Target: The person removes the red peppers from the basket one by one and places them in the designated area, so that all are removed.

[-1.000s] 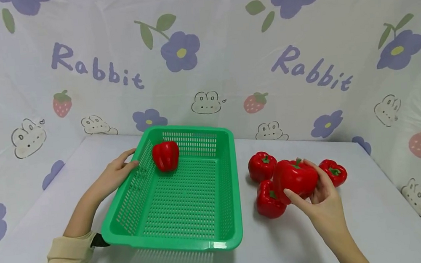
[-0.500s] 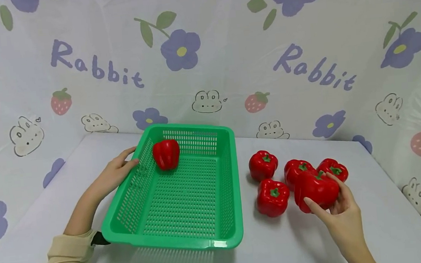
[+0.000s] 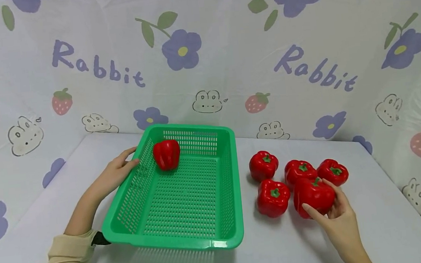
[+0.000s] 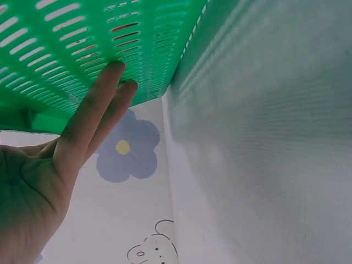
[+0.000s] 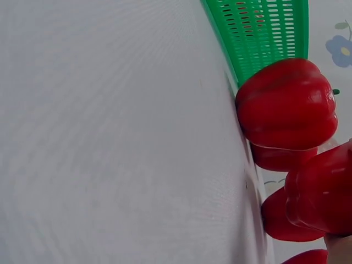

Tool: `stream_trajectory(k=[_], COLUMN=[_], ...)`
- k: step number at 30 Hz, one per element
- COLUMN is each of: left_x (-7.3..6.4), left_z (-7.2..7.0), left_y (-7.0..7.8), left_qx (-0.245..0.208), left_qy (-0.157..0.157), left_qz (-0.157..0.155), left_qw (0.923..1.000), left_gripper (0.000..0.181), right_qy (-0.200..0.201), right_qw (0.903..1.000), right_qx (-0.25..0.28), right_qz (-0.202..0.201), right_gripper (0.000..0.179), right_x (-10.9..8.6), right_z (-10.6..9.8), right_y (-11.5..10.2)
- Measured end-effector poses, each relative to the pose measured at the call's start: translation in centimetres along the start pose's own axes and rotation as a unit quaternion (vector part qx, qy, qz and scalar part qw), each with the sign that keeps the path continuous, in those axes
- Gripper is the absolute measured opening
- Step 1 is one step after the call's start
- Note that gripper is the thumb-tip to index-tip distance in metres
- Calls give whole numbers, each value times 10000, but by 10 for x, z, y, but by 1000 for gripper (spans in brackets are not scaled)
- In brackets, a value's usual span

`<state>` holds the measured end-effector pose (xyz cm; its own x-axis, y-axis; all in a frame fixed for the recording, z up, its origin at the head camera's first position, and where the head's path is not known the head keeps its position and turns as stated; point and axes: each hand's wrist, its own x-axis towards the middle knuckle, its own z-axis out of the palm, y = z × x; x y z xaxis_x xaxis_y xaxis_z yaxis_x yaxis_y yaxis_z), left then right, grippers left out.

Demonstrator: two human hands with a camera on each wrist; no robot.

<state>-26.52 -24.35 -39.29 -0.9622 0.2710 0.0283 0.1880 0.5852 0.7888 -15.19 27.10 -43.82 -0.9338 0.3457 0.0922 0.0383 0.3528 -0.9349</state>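
Note:
A red bell pepper (image 3: 313,197) is held between the thumb and fingers of my right hand (image 3: 341,220). It is on or just above the table; I cannot tell which. The same pepper (image 5: 324,190) shows at the right edge of the right wrist view, with part of a digit (image 5: 341,252) under it. At the left side of a green plastic basket (image 3: 176,245), my left hand (image 3: 117,170) grips the rim, thumb over it. In the left wrist view, two straight fingers (image 4: 91,113) touch the slotted outer wall. One red pepper (image 3: 166,154) lies in the basket's far left corner.
Right of the basket, several more red peppers stand on the white table (image 3: 268,253): a front one (image 3: 272,201), a back one (image 3: 263,165), a middle one (image 3: 297,171) and a right one (image 3: 334,171). A printed cloth (image 3: 224,41) hangs behind.
My right hand has moved right with its pepper, then slightly down and back left, uncovering the middle pepper and the front one. My left hand and the basket have stayed put.

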Motion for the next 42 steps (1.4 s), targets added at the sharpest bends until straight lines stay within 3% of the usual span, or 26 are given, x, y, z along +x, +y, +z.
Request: stream_trajectory(k=[7,28,37,42], left_x=[1,1,0,-1], left_z=[0,-1,-1,-1], left_y=[0,-1,-2,0], left_qx=[-17,-44,-43,-51], left_qy=[-12,-20,-19,6], left_qz=[7,8,15,53], left_qw=[10000,10000,10000,10000], left_gripper=[61,62,62,62], right_qy=[-208,-822,-1306,-1417], right_qw=[9986,9943,9833,9802], right_qx=[-202,-571,-729,-734], right_qz=[443,365,1040,1176], right_gripper=[85,97,112,113], right_x=[-2,0,2,3], right_z=[-2,-7,-13,-15], right_y=[6,17,22,25])
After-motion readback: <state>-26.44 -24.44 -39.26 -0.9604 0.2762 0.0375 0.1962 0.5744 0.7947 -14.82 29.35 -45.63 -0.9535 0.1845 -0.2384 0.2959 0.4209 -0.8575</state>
